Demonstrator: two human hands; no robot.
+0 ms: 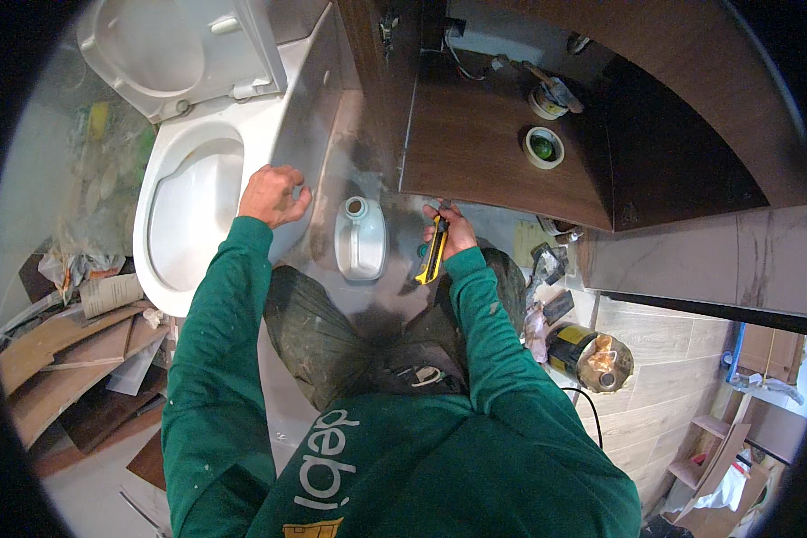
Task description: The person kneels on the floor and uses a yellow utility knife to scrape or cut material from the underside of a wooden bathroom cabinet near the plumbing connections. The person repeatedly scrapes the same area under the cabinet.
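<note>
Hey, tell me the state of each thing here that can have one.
Toilet lid: raised
Toilet bowl: uncovered
White jug: uncapped
Brown cabinet: open
Yellow utility knife: held in the right hand; blade position unclear
Left hand: fingers curled, nothing visibly held

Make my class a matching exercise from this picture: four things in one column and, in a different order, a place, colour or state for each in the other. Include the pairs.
Things
1. Utility knife
2. Plastic jug
3. Toilet
4. Round white object

Places, colours or states
A. Lid raised
B. Inside the brown cabinet
C. Yellow and black, in the right hand
D. Pale, mouth uncapped

Pairs: 1-C, 2-D, 3-A, 4-B
</note>
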